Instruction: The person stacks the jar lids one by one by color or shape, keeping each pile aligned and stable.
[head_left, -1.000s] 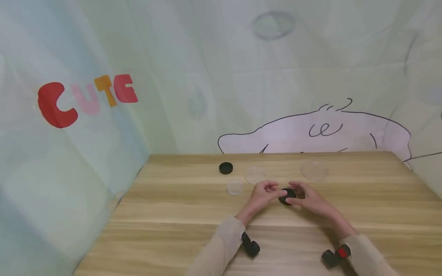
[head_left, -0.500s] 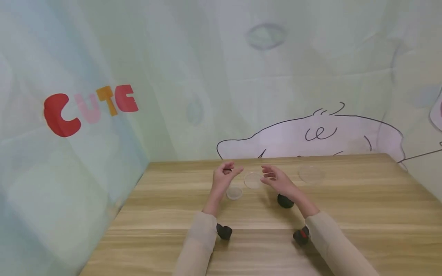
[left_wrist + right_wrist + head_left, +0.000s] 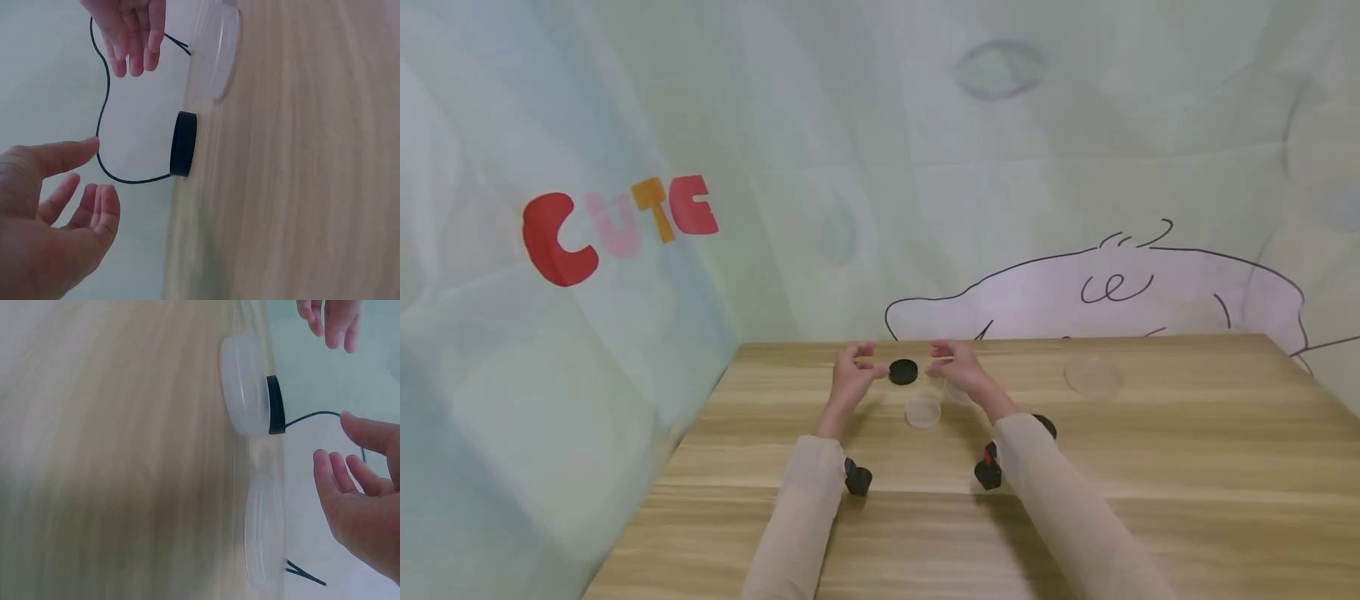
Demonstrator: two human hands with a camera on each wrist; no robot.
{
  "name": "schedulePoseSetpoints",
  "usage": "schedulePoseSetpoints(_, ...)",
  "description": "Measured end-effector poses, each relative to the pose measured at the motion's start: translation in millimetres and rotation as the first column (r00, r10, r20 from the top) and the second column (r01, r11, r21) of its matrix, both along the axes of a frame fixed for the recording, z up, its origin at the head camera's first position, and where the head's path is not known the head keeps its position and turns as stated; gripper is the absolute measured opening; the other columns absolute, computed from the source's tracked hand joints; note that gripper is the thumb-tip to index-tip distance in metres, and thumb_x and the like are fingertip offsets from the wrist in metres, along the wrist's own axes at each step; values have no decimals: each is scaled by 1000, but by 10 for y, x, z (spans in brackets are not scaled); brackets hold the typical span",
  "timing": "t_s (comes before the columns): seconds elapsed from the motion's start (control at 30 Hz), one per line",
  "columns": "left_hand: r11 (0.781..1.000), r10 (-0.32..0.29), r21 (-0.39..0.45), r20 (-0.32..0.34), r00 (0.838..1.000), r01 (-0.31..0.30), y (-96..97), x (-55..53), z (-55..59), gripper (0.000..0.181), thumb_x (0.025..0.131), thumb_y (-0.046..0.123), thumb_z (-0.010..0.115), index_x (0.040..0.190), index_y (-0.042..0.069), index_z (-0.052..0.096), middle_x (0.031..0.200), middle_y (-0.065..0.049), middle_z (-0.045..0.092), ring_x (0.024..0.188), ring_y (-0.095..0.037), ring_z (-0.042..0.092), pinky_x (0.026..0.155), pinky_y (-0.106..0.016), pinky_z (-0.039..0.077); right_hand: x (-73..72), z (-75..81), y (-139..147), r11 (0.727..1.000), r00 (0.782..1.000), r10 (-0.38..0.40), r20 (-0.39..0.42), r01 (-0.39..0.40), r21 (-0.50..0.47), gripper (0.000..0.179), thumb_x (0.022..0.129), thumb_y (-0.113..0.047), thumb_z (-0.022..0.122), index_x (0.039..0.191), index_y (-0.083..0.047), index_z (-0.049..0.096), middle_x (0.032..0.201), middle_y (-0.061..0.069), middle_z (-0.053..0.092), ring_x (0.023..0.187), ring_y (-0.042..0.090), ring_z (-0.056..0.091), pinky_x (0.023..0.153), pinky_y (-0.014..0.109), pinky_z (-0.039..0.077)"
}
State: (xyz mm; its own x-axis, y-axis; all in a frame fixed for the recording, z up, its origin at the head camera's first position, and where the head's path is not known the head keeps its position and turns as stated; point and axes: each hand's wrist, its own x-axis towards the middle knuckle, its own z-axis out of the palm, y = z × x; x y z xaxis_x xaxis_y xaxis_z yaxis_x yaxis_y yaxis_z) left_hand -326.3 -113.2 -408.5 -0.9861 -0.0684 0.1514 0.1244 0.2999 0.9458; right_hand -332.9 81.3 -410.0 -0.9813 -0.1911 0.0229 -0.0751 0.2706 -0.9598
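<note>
A shallow round black lid lies near the back edge of the wooden table. My left hand hovers on its left side, fingers loosely bent and thumb toward it. On the other side is my right hand, posed much the same. In the left wrist view a visible gap separates the left fingers from the black lid. Both hands hold nothing. A small clear round dish lies just in front of the lid. Beneath the right hand, a larger clear disc is partly hidden.
A second black disc shows partly behind the right sleeve. Farther right lies a large clear disc. Printed fabric hangs behind and left of the table. Each wrist wears a small black camera.
Both hands have left the black disc at the right, where the fingers were around it. They have moved left and farther back, to either side of the other black lid.
</note>
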Motion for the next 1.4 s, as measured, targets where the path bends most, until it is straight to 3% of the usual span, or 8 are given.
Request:
schedulePoseSetpoints(0.23, 998, 43, 48, 69, 997, -46, 67, -137, -197, 53, 77, -13, 66, 129, -8, 54, 134, -25, 55, 115, -37, 57, 86, -32, 52, -93, -67, -245, 999, 997, -37, 68, 37, 0, 62, 86, 5, 63, 143, 8, 39, 144, 29, 45, 133, 41, 44, 111, 47, 40)
schedulePoseSetpoints(0.33, 998, 46, 30, 69, 997, -49, 118, -150, -271, 55, 78, -10, 68, 131, -8, 53, 135, -24, 55, 118, -37, 56, 94, -40, 52, -121, -156, -213, 999, 999, -36, 29, 36, 15, 63, 85, 4, 66, 142, 6, 41, 143, 25, 48, 133, 38, 46, 111, 45, 40)
schedulePoseSetpoints(0.37, 998, 50, 29, 65, 997, -52, 130, -147, -288, 55, 78, -9, 69, 131, -8, 53, 135, -24, 56, 118, -37, 56, 96, -42, 51, -214, -281, -190, 1000, 1000, -22, -7, 22, 8, 63, 83, 2, 69, 140, 5, 44, 139, 24, 52, 127, 35, 51, 107, 41, 45)
schedulePoseSetpoints(0.57, 994, 59, 83, 86, 995, -66, 139, -139, -424, 57, 79, -6, 70, 133, -7, 52, 133, -25, 57, 118, -36, 57, 96, -40, 52, -333, -460, -290, 997, 998, -61, 15, 60, 45, 60, 79, 8, 66, 136, 7, 48, 131, 26, 56, 120, 36, 56, 103, 41, 48)
schedulePoseSetpoints(0.6, 991, 61, 114, 96, 994, -72, 135, -137, -450, 57, 79, -6, 69, 133, -8, 51, 132, -25, 57, 118, -36, 57, 97, -40, 51, -247, -369, -332, 995, 996, -80, 45, 77, 70, 61, 79, 12, 63, 137, 8, 46, 134, 28, 53, 124, 39, 53, 106, 45, 45)
schedulePoseSetpoints(0.8, 972, 55, 220, 125, 991, -81, 120, -156, -534, 55, 80, -9, 67, 133, -9, 51, 132, -26, 56, 120, -35, 57, 101, -37, 50, -130, -279, -404, 991, 997, -69, 36, 64, 121, 63, 80, 12, 60, 141, 10, 40, 138, 29, 50, 126, 40, 51, 108, 44, 43)
schedulePoseSetpoints(1.13, 992, 15, 120, 74, 997, -24, 182, -195, -510, 51, 77, -13, 66, 127, -10, 57, 123, -28, 62, 110, -33, 62, 91, -32, 54, -147, -235, -320, 990, 997, -46, 61, 37, 139, 65, 79, 11, 59, 141, 9, 41, 144, 27, 48, 130, 39, 49, 111, 44, 40)
schedulePoseSetpoints(1.4, 994, -5, 113, 111, 994, -8, 145, -160, -546, 50, 79, -8, 70, 128, -6, 59, 122, -24, 65, 110, -29, 62, 95, -34, 51, -107, -249, -332, 990, 995, -49, 81, 38, 137, 60, 82, 9, 59, 140, 9, 42, 143, 27, 48, 132, 40, 47, 113, 46, 38)
